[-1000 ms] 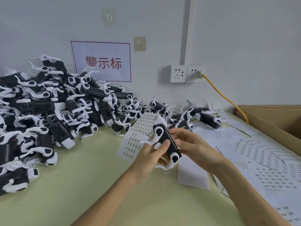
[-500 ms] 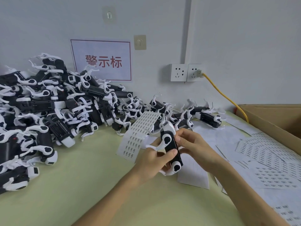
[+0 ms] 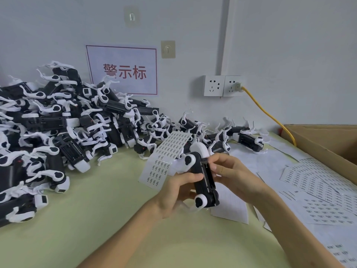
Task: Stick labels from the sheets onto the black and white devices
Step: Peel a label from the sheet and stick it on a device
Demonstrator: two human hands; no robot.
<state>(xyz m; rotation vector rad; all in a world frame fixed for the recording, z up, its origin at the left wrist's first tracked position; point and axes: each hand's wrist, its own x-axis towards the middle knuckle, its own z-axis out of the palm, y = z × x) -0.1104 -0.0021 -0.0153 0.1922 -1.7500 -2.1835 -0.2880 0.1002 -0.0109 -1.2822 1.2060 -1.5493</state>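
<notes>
- The pale green table (image 3: 92,219) fills the lower frame.
- A heap of black and white devices (image 3: 58,128) covers its left side and the centre back.
- Flat label sheets (image 3: 320,192) lie at the right.
- A curled label sheet (image 3: 164,157) stands at centre, just behind my hands.
- My left hand (image 3: 178,193) grips one device (image 3: 205,179) from below, thumb across its black body.
- My right hand (image 3: 231,175) pinches its upper right edge with curled fingertips.
</notes>
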